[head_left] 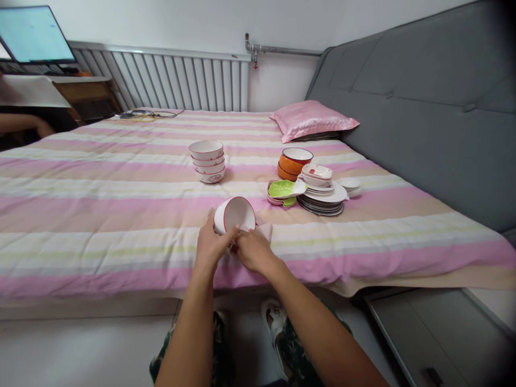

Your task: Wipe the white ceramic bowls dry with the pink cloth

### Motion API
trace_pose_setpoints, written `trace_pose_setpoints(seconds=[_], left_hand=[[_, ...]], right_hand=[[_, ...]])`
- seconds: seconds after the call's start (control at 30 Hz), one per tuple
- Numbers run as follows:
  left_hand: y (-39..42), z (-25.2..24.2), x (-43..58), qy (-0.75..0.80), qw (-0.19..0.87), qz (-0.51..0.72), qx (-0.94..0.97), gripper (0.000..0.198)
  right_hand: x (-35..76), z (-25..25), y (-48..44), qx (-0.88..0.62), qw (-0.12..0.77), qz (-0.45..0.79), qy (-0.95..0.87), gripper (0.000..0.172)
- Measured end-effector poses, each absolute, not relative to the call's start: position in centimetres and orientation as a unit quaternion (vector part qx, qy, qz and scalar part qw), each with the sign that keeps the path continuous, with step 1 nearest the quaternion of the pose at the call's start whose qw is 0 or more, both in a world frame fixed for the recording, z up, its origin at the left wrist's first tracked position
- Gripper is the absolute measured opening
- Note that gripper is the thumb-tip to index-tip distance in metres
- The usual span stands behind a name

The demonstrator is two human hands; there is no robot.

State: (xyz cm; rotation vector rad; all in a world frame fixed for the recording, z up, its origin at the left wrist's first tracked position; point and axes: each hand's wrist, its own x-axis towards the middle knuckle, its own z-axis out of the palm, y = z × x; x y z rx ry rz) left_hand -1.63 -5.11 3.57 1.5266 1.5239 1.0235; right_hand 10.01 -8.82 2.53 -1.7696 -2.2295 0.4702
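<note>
A white bowl with a red rim [238, 213] is tilted on its side above the near edge of the bed. My left hand [210, 239] grips it from the left, thumb at the rim. At its lower right, my right hand [255, 248] presses a pale pink cloth [265, 231] against the bowl; the fingers are partly hidden. Beyond it stands a stack of several similar white bowls [207, 161]. To the right are orange bowls [291, 164], a green leaf-shaped dish [283, 189], a small square dish [317, 171] and stacked plates [322, 207].
The striped bedspread [121, 215] lies under everything. A pink pillow [312, 119] rests by the grey headboard [423, 70]. Cables [149, 114] lie at the far left, near a desk with a monitor [36, 35]. Another person's arm [24, 123] shows at the left edge.
</note>
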Motion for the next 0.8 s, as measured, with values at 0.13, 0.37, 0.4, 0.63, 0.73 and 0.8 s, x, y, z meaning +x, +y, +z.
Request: trace_pose_setpoints(seconds=[0.13,0.37,0.4,0.63,0.73,0.8], left_hand=[[-5.9,4.7,-1.5,0.716,0.183,0.176,0.651,0.063],[-6.3,4.9,-1.0,0.726,0.164,0.103,0.660,0.046],[-6.2,4.8,-1.0,0.728,0.156,0.104,0.660,0.043],[-6.1,4.8,-1.4,0.727,0.108,0.116,0.668,0.041],[-6.1,4.9,-1.5,0.725,0.085,0.130,0.671,0.044],[-6.1,5.0,-1.5,0.721,0.066,0.139,0.676,0.046]], right_hand=[[9.6,2.4,-8.9,-0.614,0.129,0.139,-0.766,0.033],[9.0,1.9,-8.9,-0.604,0.166,0.117,-0.771,0.036],[9.0,1.8,-8.9,-0.598,0.170,0.116,-0.775,0.035],[8.6,1.2,-8.6,-0.602,0.167,0.124,-0.771,0.033],[8.6,1.2,-8.7,-0.615,0.158,0.124,-0.762,0.034],[8.6,1.3,-8.8,-0.620,0.156,0.126,-0.759,0.034]])
